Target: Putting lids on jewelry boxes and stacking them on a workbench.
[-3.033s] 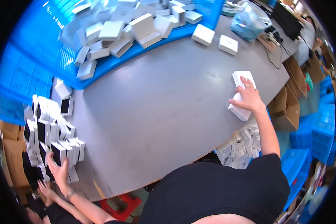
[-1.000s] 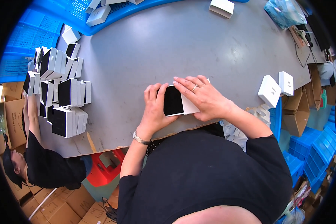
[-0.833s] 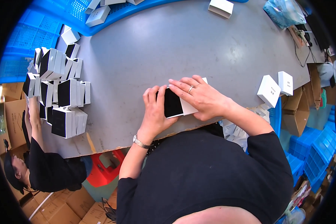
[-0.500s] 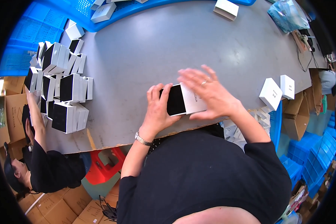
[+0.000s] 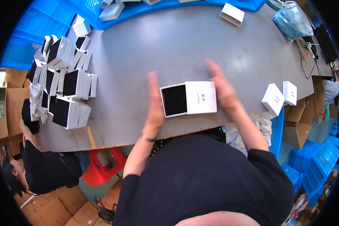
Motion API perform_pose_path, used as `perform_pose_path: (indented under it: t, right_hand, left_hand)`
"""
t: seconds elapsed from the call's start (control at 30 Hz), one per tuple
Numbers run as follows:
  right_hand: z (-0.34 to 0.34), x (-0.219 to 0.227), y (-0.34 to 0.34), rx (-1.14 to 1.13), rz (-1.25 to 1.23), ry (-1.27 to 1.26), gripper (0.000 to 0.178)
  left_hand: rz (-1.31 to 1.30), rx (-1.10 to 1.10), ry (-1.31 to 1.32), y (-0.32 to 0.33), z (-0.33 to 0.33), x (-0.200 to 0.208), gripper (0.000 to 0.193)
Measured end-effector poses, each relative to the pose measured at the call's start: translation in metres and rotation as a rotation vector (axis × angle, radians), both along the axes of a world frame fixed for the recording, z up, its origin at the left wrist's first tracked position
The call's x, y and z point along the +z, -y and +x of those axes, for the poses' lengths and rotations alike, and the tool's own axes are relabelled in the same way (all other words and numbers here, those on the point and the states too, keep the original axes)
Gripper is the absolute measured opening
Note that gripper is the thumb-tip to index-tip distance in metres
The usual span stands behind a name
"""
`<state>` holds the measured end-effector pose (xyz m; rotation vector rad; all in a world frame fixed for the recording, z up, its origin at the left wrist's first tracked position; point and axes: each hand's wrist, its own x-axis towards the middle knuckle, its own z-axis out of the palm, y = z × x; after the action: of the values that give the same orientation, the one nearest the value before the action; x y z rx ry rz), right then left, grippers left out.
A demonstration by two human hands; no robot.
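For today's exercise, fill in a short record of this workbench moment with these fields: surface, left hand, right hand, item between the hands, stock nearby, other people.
surface: grey table, worn near edge
left hand: left hand open, blurred, at the left side of the box
right hand: right hand open, blurred, at the right side of the box
item between the hands: small white box lying flat, black insert showing on its left half
stock nearby: rows of boxes at left; two white boxes at right
other people: person in black at lower left
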<state>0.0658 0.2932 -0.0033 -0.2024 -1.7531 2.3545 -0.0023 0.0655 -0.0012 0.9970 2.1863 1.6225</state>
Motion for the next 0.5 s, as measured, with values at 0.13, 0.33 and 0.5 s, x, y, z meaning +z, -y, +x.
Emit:
perform_pose_path:
  t: [0.13,0.33,0.5]
  right_hand:
    - [-0.038,-0.001,0.034,0.19,0.583,-0.145,0.061]
    - [-0.01,0.055,0.066,0.328,1.451,-0.403,0.08]
    - [0.018,0.059,0.01,0.275,1.603,0.077,0.055]
  left_hand:
    - [0.488,0.003,0.441,-0.018,0.013,-0.002,0.093]
    - [0.682,0.172,0.572,-0.018,0.02,-0.011,0.087]
    - [-0.255,0.659,-0.563,0.088,-0.014,0.046,0.081]
